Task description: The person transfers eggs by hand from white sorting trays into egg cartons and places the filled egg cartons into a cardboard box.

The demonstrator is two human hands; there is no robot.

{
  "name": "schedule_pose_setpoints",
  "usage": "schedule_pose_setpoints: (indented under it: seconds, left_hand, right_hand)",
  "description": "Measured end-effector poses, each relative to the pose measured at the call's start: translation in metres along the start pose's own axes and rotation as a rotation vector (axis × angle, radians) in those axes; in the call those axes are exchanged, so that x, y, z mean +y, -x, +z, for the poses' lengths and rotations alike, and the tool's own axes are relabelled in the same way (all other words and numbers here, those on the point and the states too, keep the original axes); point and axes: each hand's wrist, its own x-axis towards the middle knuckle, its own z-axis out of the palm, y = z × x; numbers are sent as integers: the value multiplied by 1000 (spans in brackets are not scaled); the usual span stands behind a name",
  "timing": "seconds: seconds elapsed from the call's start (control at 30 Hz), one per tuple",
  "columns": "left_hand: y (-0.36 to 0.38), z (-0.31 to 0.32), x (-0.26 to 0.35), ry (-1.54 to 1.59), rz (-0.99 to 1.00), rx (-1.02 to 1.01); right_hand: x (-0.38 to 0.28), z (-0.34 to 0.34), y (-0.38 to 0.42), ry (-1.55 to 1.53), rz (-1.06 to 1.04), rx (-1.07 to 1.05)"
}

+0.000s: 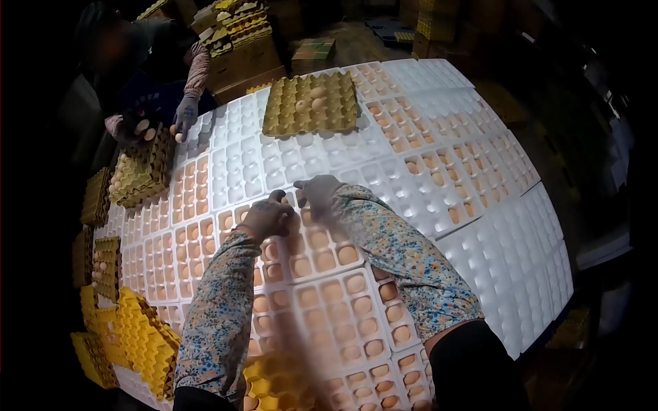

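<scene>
My left hand [269, 216], in a grey glove, reaches over a white foam tray of eggs [319, 240] in the middle of the table. Its fingers are curled, and what they hold, if anything, is hidden. Close to its right, my right hand [318, 194], also gloved, is bent down over the far edge of the same tray. Its thumb side points left, its fingertips are turned away, and its grip is hidden. Brown eggs sit in the cells below both hands. Nearer me lies another filled foam tray [297, 291], partly blurred.
Past my hands, a pulp egg tray [279, 113] holds a few eggs on top of unfilled foam trays [236, 168]. At far left a co-worker's gloved hand [186, 115] holds an egg near stacked pulp trays [140, 175]. Yellow trays [140, 335] stand at lower left.
</scene>
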Motion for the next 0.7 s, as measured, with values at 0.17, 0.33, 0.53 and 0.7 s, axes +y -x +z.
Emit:
schedule_pose_setpoints:
  seconds: [0.17, 0.33, 0.53, 0.7]
  left_hand:
    - [0, 0, 22, 196, -111, 209]
    - [-60, 48, 89, 837, -240, 551]
    - [-31, 78, 112, 372, 20, 682]
    - [237, 2, 53, 1030, -572, 661]
  right_hand:
    - [44, 28, -19, -538, -142, 579]
    - [44, 49, -9, -1455, 10, 1143]
    - [-8, 58, 120, -1559, 117, 1151]
    - [-160, 96, 206, -1701, 126, 224]
